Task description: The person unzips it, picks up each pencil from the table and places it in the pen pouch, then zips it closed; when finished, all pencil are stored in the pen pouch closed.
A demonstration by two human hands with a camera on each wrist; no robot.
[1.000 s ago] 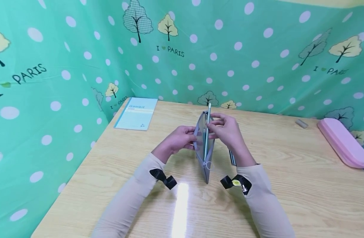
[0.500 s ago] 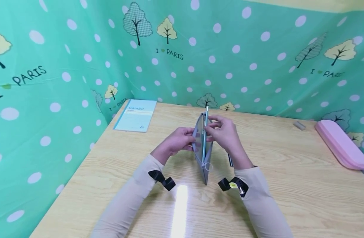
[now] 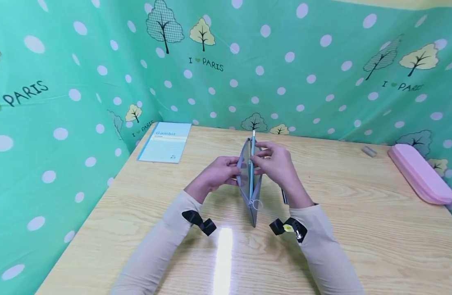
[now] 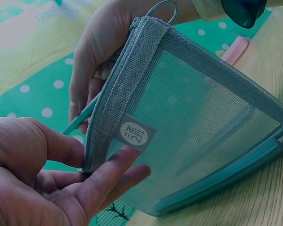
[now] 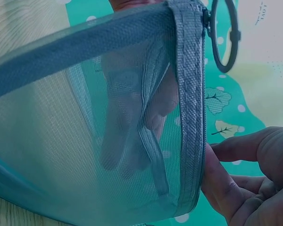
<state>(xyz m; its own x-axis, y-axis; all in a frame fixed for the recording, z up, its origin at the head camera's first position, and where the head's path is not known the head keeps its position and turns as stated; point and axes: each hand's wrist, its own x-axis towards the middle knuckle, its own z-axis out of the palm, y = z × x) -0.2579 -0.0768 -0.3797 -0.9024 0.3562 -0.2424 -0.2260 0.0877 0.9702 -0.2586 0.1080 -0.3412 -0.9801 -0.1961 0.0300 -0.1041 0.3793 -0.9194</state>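
Note:
A grey mesh zip pouch [image 3: 253,214] stands on edge on the table, its zip mouth spread apart. My left hand [image 3: 223,171] pinches the left side of the mouth; in the left wrist view its thumb and fingers grip the rim beside a small round-printed tag [image 4: 134,134]. At the opening, my right hand [image 3: 277,164] pinches a slim light-blue pencil [image 3: 251,180], whose pale end sticks out past the far end of the mouth. The pencil lies along the opening, between the pouch's two sides. A ring [image 5: 225,35] hangs from the zip.
Partly hidden behind the right wrist, a thin dark striped item [image 3: 284,196] lies on the wooden table [image 3: 167,254]. A blue notebook [image 3: 165,143] sits at the back left. At the back right are a small grey eraser-like block [image 3: 368,151] and a pink pencil case [image 3: 421,174].
The pencil has swung a little to the left, now more in line with the pouch's mouth. Both hands keep their holds, and the head view has shifted slightly.

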